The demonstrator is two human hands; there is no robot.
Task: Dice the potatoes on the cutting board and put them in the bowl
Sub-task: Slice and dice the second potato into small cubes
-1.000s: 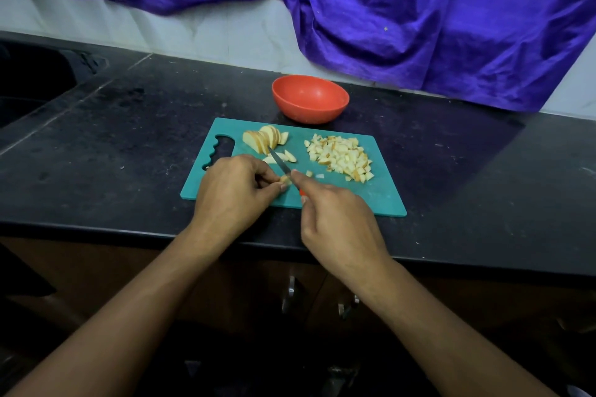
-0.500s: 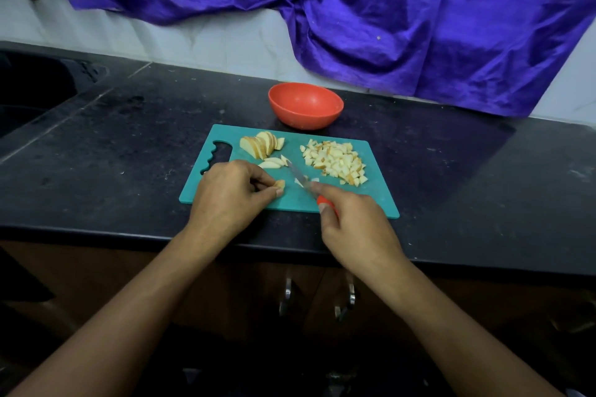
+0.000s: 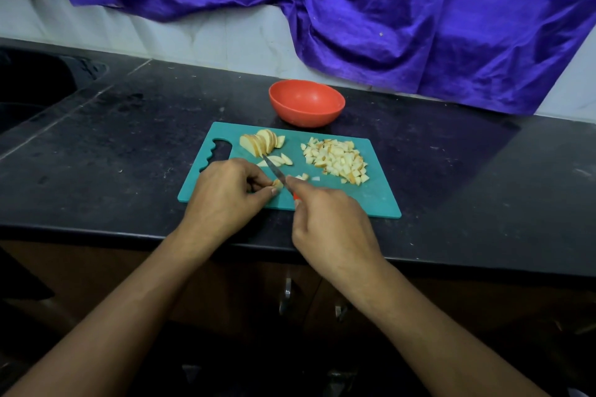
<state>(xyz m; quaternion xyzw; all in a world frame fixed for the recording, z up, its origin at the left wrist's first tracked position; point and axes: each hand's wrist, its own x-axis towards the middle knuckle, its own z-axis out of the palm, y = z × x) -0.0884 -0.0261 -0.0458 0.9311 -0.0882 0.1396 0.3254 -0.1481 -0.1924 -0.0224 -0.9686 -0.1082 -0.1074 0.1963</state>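
A teal cutting board (image 3: 371, 196) lies on the black counter. On its right part sits a pile of diced potato (image 3: 338, 159). A fan of potato slices (image 3: 259, 143) lies at its back left, with a few loose wedges (image 3: 280, 159) just in front. My left hand (image 3: 225, 193) pinches a small potato piece (image 3: 277, 184) against the board. My right hand (image 3: 329, 222) grips a red-handled knife (image 3: 274, 169), forefinger along the blade's back, blade beside that piece. The orange bowl (image 3: 306, 103) stands behind the board, with nothing visible in it.
A dark sink (image 3: 29, 90) is set into the counter at the far left. A purple cloth (image 3: 387, 10) hangs over the white wall behind. The counter's front edge runs just under my wrists, with cabinet handles (image 3: 287, 296) below it.
My right hand has brought the knife back to the left, from a spot further right on the board to the piece under my left fingers. The camera view has shifted slightly.
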